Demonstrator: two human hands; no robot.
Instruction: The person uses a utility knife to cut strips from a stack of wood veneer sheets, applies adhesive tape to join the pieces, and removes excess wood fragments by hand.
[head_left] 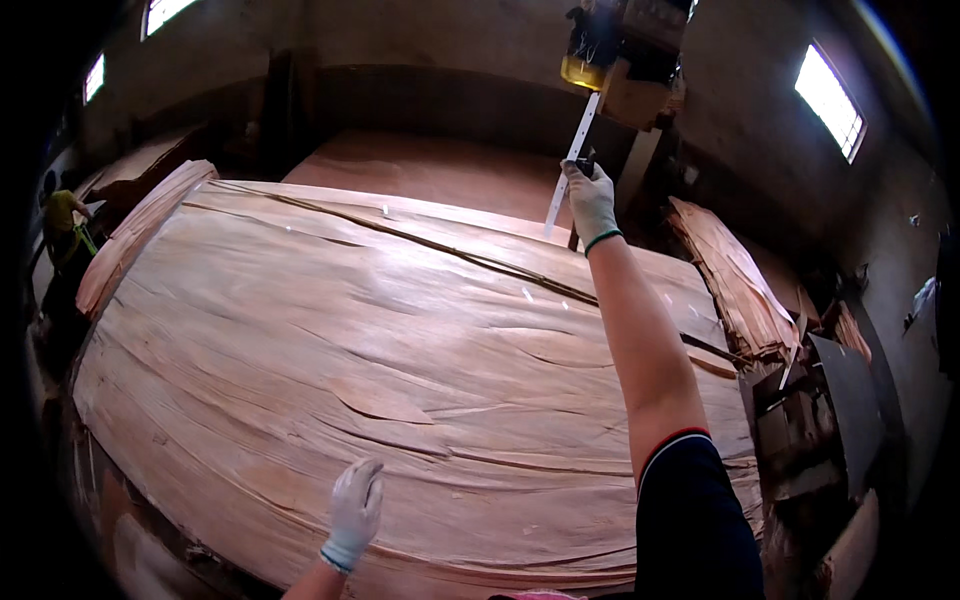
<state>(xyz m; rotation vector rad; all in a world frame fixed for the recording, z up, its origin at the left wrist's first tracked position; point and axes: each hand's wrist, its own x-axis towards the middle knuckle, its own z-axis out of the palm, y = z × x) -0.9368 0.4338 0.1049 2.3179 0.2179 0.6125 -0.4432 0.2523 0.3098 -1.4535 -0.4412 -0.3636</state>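
Note:
My right hand (pixel 592 200), in a white glove with a green cuff, reaches up at the upper middle, closed on a white perforated strip (pixel 585 125) and a small dark object (pixel 585 163) whose shape I cannot make out. The strip hangs below a dark fixture with a yellow container (pixel 582 72). My left hand (pixel 352 505), gloved too, is low at the centre over a wide sheet of pale wood veneer (pixel 440 360), its fingers loosely bent with nothing in them. Long dark splits cross the sheet's far part, with small white tape pieces nearby.
A person (pixel 62 230) in a yellow-green top stands at the far left. Rolled veneer (pixel 135 235) lies along the left end. Torn veneer (pixel 730 275) and a grey board (pixel 848 415) are at the right. Behind the sheet is a reddish panel (pixel 400 165).

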